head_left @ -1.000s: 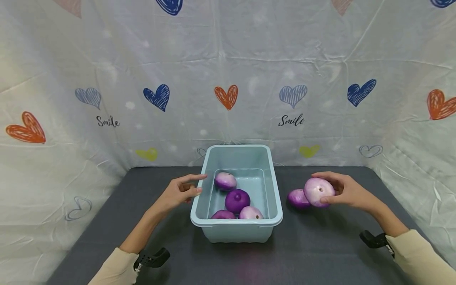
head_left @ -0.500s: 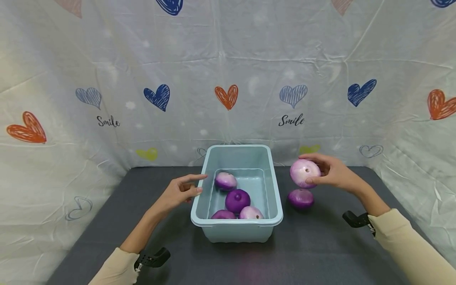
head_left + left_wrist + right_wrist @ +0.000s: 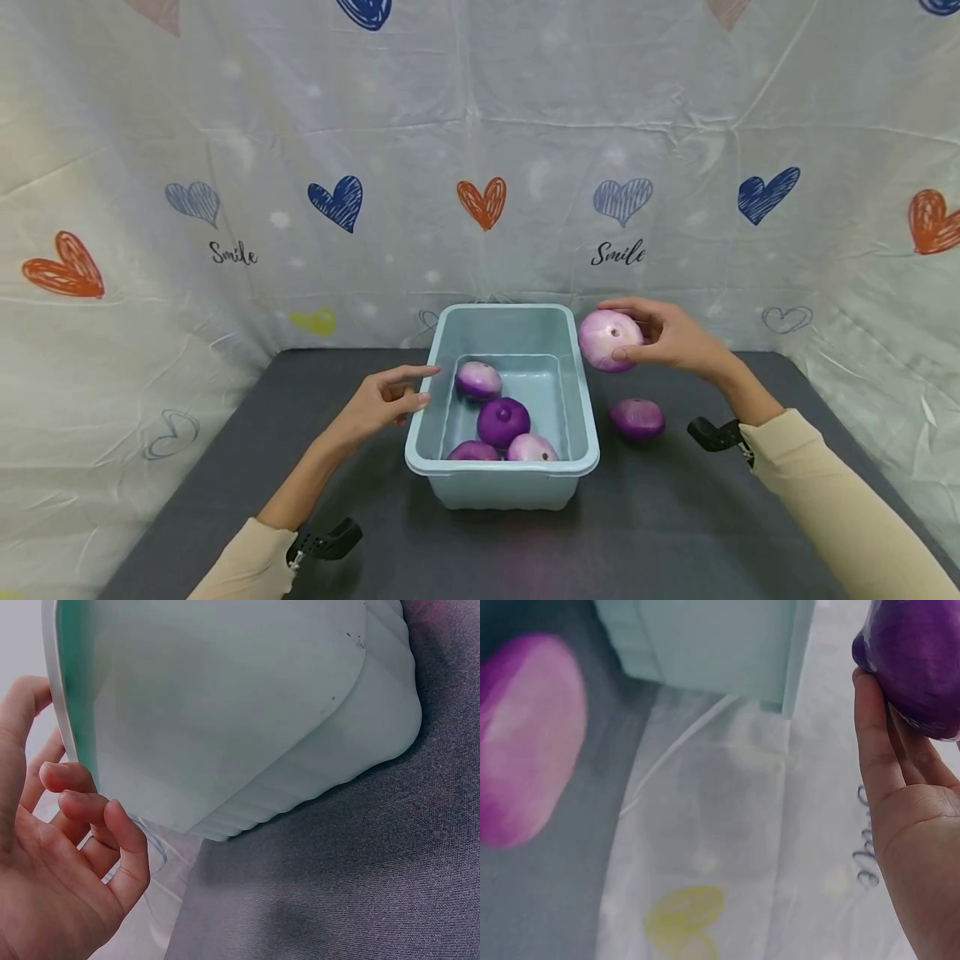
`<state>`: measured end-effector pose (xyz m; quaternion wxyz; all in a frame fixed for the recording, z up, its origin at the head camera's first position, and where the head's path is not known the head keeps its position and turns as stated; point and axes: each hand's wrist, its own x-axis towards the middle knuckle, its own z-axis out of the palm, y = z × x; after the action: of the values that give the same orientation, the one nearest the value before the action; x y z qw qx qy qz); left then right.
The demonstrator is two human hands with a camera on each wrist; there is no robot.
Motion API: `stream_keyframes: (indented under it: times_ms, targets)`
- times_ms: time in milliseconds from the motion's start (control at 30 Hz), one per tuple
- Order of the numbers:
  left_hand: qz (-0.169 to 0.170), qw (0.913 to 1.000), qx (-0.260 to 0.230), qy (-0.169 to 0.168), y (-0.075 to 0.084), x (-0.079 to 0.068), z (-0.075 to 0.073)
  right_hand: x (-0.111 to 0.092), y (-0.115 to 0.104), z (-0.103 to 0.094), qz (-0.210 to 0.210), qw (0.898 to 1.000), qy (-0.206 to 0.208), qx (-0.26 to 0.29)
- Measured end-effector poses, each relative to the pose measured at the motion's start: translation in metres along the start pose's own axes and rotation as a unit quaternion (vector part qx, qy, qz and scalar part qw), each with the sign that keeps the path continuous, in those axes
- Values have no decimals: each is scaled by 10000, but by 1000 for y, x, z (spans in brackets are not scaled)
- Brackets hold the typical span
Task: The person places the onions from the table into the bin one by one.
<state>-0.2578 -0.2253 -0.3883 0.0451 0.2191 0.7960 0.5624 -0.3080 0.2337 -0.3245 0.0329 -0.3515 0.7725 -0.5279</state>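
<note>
My right hand (image 3: pixel 675 337) grips a pale purple onion (image 3: pixel 609 340), raised just off the tub's right side near its rim. In the right wrist view the held onion (image 3: pixel 919 664) looks dark purple and is partly cut off by the frame. A second onion (image 3: pixel 637 418) lies on the table below, right of the light blue tub (image 3: pixel 502 492). Inside the tub are several onions, among them a dark one (image 3: pixel 503 422) and a two-toned one (image 3: pixel 478 381). My left hand (image 3: pixel 381 406) is at the tub's left rim, index finger stretched onto it, other fingers loosely bent.
The dark grey table (image 3: pixel 660 533) carries the tub at its middle, close to the back edge. Behind it hangs a white curtain (image 3: pixel 405 125) printed with hearts. Black straps (image 3: pixel 326 542) circle both wrists.
My right hand has lifted the onion off the spot beside the other onion and brought it up and left to the tub's right rim. My left hand stays at the left rim.
</note>
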Motion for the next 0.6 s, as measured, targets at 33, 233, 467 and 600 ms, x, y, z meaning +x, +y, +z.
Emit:
stream_keyframes:
  times_ms: [33,233,467,600]
  targets:
    - [-2,10000,-4,-3,0,0,0,3,-2,2,-23,10000,-2,-6]
    - [-22,10000,-4,14,1,0,0,21,-9,14,-183,9997,-94,108]
    - [-2,10000,-43,-7,0,0,0,40,-12,30,-296,9990,-173,292]
    - [9,10000,-79,-9,-1,0,1,48,-14,40,-370,9979,-290,434]
